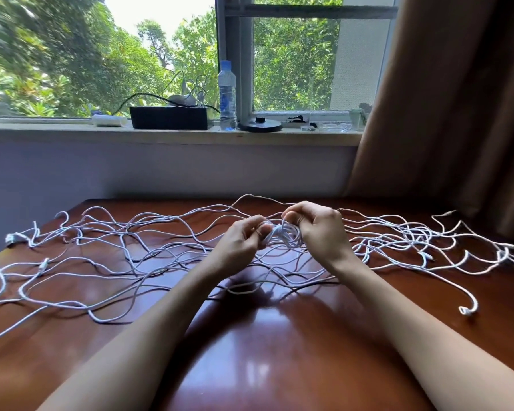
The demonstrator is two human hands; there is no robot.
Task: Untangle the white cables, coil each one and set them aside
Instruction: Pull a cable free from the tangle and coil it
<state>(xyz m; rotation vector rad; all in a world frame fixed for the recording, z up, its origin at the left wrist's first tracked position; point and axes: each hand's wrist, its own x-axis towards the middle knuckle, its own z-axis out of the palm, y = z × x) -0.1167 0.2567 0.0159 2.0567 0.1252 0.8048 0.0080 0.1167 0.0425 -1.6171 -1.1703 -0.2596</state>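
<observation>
Left hand and right hand, fingers curled, both pinch a small bundle of coiled cable held between them, just above the table. The remaining white cables sprawl tangled across the tabletop on either side.

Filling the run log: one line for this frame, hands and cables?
phase: coiling | left hand: grips cable bundle | right hand: grips same bundle | white cables: tangled across table
</observation>
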